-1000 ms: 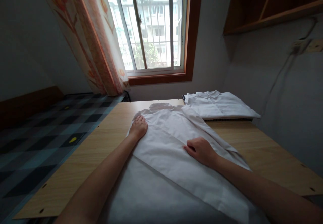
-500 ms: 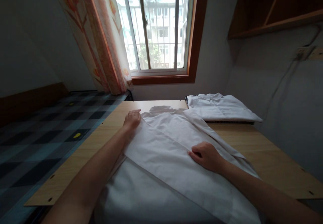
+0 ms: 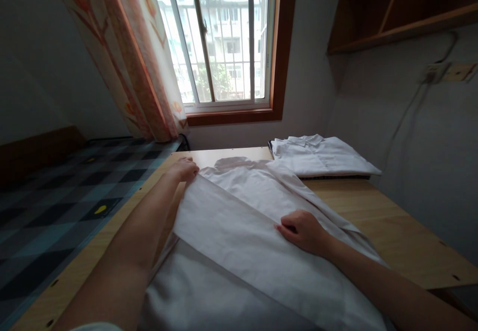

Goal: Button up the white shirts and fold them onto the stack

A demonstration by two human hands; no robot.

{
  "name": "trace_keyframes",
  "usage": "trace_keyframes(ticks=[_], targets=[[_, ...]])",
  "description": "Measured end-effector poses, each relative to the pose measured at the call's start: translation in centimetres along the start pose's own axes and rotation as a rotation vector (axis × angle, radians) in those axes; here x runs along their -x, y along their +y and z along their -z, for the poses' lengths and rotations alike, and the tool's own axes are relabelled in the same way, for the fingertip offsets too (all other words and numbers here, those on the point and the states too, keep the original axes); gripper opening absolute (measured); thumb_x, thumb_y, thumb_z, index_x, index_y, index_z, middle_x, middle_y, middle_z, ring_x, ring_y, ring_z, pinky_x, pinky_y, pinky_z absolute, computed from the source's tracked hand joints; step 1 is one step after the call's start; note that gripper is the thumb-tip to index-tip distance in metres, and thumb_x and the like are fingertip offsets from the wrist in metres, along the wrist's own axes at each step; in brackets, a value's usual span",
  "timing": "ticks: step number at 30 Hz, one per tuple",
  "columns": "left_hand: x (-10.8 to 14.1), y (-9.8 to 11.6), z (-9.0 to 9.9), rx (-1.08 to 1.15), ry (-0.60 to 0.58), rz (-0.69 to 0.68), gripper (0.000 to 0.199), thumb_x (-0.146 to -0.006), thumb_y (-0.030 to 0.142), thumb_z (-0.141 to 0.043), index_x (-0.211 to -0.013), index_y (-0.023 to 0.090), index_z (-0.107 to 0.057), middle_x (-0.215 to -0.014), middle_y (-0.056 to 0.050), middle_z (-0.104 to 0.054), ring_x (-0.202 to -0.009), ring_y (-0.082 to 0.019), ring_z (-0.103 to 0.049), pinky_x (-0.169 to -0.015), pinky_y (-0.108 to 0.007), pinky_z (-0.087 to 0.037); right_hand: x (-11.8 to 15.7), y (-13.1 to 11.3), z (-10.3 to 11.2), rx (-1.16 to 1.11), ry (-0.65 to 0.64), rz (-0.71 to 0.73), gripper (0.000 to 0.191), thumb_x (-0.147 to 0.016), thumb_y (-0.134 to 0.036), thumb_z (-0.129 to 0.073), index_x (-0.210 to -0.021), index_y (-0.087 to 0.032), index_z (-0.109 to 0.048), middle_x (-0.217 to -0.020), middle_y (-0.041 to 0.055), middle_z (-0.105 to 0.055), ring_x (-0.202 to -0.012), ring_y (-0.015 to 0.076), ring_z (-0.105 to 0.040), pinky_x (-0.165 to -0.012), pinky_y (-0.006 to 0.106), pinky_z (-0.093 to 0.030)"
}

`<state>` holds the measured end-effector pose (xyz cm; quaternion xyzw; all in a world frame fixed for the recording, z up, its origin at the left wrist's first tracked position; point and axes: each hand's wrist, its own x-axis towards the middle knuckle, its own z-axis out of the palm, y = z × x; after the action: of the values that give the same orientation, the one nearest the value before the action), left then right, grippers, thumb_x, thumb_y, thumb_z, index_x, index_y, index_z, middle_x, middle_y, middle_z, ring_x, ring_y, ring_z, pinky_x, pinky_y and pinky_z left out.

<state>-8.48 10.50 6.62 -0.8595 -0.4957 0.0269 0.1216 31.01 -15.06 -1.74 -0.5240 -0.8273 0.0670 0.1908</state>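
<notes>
A white shirt (image 3: 224,216) lies spread over the wooden board, its collar toward the window and a sleeve folded slantwise across its body. At the upper left corner of that fold, my left hand (image 3: 186,168) is closed on the shirt's edge. Further right, my right hand (image 3: 303,229) has its fingers curled, thumb and forefinger pinching the fold's upper edge near the middle of the shirt. The near end of the shirt runs out of view at the bottom.
A folded white shirt (image 3: 324,156) rests on a dark flat item at the board's (image 3: 358,206) far right. To the left is a bed with a checked cover (image 3: 74,201). A curtain (image 3: 138,62) hangs beside the window, and a wooden shelf (image 3: 396,27) juts from the right wall.
My left hand has closed on the shirt's edge and drawn it slightly left, pulling the folded strip straighter. My right hand keeps nearly the same place. The view has shifted a little.
</notes>
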Motion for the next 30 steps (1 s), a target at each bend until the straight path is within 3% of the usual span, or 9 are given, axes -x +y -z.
trace_keyframes(ticks=[4, 11, 15, 18, 20, 23, 30], targets=[[-0.5, 1.0, -0.5, -0.043, 0.058, -0.058, 0.015, -0.068, 0.019, -0.056, -0.056, 0.021, -0.064, -0.08, -0.011, -0.072, -0.11, -0.026, -0.056, -0.109, -0.039, -0.031, -0.1, 0.1, 0.0, 0.008, -0.008, 0.003, 0.044, -0.096, -0.041, -0.043, -0.059, -0.019, -0.047, -0.06, 0.0004, -0.057, -0.059, 0.0131, -0.041, -0.064, 0.029, -0.024], [-1.2, 3.8, -2.8, -0.157, 0.117, 0.063, 0.025, -0.083, 0.014, -0.048, -0.082, 0.022, -0.072, -0.107, -0.01, -0.072, -0.128, -0.027, -0.046, -0.115, -0.045, -0.021, -0.3, 0.1, 0.0, 0.006, -0.016, -0.029, 0.044, -0.096, -0.042, -0.047, -0.058, -0.019, -0.046, -0.058, -0.0003, -0.055, -0.059, 0.0135, -0.041, -0.062, 0.03, -0.022], [-1.1, 4.1, -2.9, -0.128, 0.127, 0.149, 0.026, -0.086, 0.018, -0.05, -0.101, 0.021, -0.07, -0.119, -0.01, -0.068, -0.128, -0.027, -0.046, -0.113, -0.045, -0.025, -0.4, 0.3, 0.0, -0.034, 0.0, -0.055, 0.041, -0.095, -0.04, -0.051, -0.059, -0.02, -0.048, -0.059, -0.0004, -0.054, -0.06, 0.0139, -0.043, -0.061, 0.029, -0.024], [-0.5, 3.5, -2.0, 0.0, 0.194, 0.327, 0.038, -0.084, 0.021, -0.051, -0.119, 0.022, -0.064, -0.136, -0.01, -0.058, -0.13, -0.029, -0.045, -0.108, -0.044, -0.034, -0.6, 0.5, 0.3, -0.095, 0.015, -0.078, 0.036, -0.092, -0.038, -0.058, -0.061, -0.02, -0.05, -0.065, 0.0002, -0.056, -0.064, 0.0147, -0.048, -0.062, 0.027, -0.029], [0.4, 3.1, -1.3, 0.094, 0.268, 0.416, 0.043, -0.084, 0.022, -0.048, -0.125, 0.02, -0.062, -0.139, -0.011, -0.056, -0.128, -0.029, -0.047, -0.107, -0.043, -0.037, -0.7, 0.6, 0.5, -0.13, 0.019, -0.062, 0.033, -0.089, -0.035, -0.063, -0.063, -0.019, -0.052, -0.07, 0.0011, -0.058, -0.07, 0.0159, -0.052, -0.065, 0.027, -0.032], [2.6, 3.3, -0.6, 0.176, 0.317, 0.388, 0.043, -0.084, 0.023, -0.044, -0.121, 0.014, -0.063, -0.127, -0.013, -0.064, -0.123, -0.027, -0.053, -0.11, -0.04, -0.036, -0.8, 0.8, 0.6, -0.156, 0.022, -0.035, 0.03, -0.088, -0.033, -0.066, -0.063, -0.019, -0.055, -0.075, 0.0021, -0.06, -0.077, 0.0173, -0.054, -0.068, 0.027, -0.035], [9.2, 6.9, -0.7, 0.381, 0.139, 0.377, 0.048, -0.082, 0.029, -0.038, -0.115, 0.011, -0.068, -0.119, -0.012, -0.07, -0.115, -0.025, -0.061, -0.102, -0.033, -0.045, -0.8, 0.9, 0.4, -0.139, 0.037, -0.025, 0.033, -0.09, -0.034, -0.063, -0.062, -0.02, -0.054, -0.074, 0.0019, -0.058, -0.075, 0.0169, -0.053, -0.068, 0.028, -0.035]])
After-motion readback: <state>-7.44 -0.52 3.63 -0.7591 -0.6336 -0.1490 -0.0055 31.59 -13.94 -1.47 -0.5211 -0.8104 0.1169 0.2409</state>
